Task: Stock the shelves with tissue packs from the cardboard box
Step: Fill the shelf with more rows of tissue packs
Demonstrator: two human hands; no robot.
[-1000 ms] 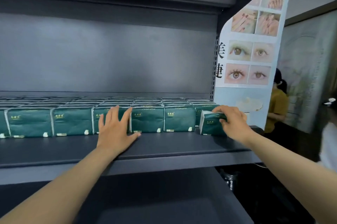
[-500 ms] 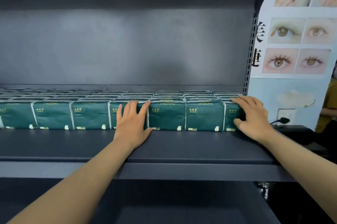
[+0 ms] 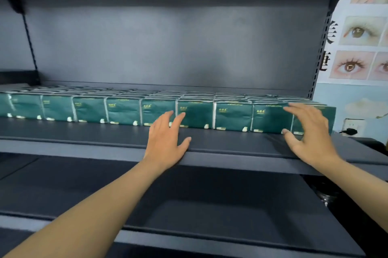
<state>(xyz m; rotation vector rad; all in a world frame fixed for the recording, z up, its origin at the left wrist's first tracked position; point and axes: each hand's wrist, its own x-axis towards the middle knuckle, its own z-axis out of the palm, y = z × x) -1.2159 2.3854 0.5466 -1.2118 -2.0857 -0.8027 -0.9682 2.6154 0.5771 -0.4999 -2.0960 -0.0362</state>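
Tissue packs (image 3: pixel 195 114) line shelf (image 3: pixel 105 138); hands (image 3: pixel 165 142) spread before them.

To my right, past the shelving upright, I see a pale wall poster (image 3: pixel 361 47) printed with close-up photos of eyes and, at top, painted fingernails, plus black characters along its left edge. Below it, a white wall socket (image 3: pixel 354 126) with a black plug (image 3: pixel 348 131) seated in it.

You're in a shop: dark metal shelving (image 3: pixel 210 152) holds rows of green tissue packs (image 3: pixel 195 114), a beauty poster (image 3: pixel 357 47) beside it.
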